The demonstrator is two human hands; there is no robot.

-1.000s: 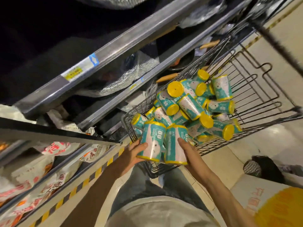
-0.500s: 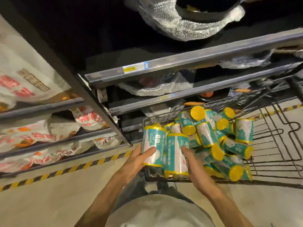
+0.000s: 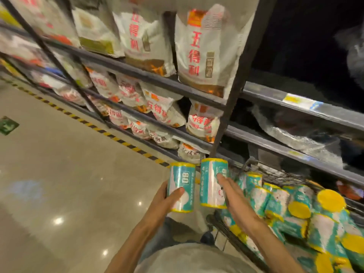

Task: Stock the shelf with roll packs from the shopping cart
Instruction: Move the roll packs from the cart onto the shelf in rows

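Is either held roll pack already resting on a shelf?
No: the left hand and right hand hold both roll packs in the air above the floor.

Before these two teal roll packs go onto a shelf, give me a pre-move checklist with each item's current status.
1. Left hand grips the left roll pack: ok.
2. Right hand secures the right roll pack: cannot tell; its fingers lie fairly straight along the side.
3. Both packs upright and out of the cart: ok.
4. Free slot for them: not ok on the nearby shelves, which are full of white bags.
5. More packs left in the cart: ok.
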